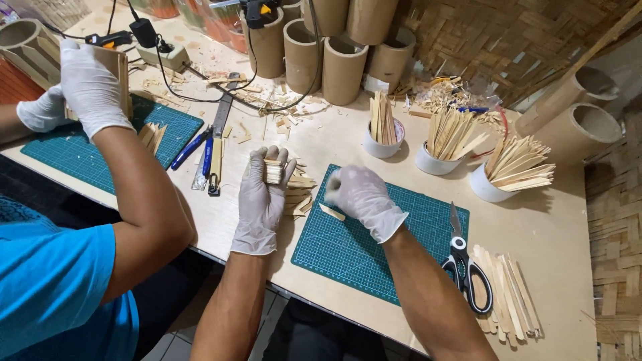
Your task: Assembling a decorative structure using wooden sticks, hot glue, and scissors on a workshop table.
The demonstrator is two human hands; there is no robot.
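Note:
My left hand [262, 194], in a white glove, grips a small stack of short wooden sticks [273, 171] at the left edge of a green cutting mat [374, 247]. My right hand [362, 198], also gloved, rests on the mat with its fingers curled near a single short wooden piece [332, 212]. A loose heap of cut stick pieces [300, 192] lies between the two hands.
Scissors [465, 264] and long wooden strips [509, 294] lie at the right. Three white cups of sticks [382, 144] stand behind the mat. Cardboard tubes [344, 70] line the back. At the left a co-worker in a blue shirt, gloved hand [90, 83], holds a wooden piece over another green mat [100, 147].

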